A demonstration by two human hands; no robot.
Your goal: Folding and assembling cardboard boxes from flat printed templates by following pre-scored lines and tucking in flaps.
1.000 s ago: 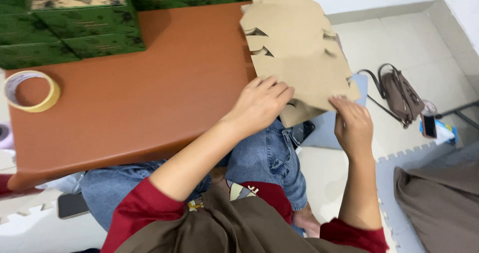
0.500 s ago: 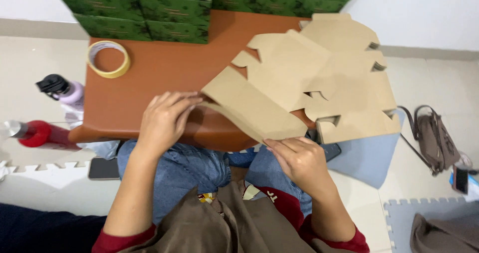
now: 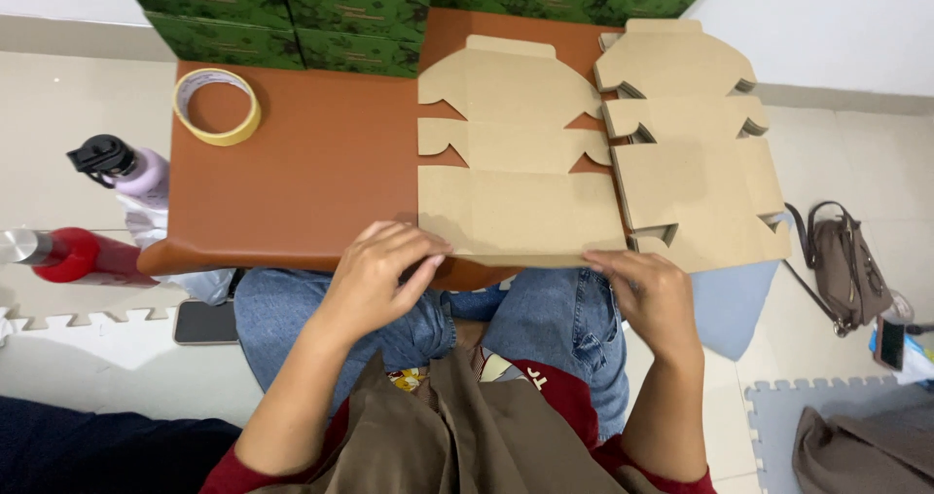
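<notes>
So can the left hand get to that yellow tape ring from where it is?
Probably yes. The left hand rests on the near edge of the flat cardboard sheet, and only bare brown tabletop lies between it and the tape roll. It would need to let go first.

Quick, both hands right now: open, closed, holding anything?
Left hand: fingers curled, pinching the near edge of the flat cardboard blank.
Right hand: gripping the same blank's near edge at its right corner.

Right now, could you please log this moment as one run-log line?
left hand: on near edge of flat brown cardboard box blank | right hand: same edge | blank: flat on brown table | beside: blank stack
</notes>
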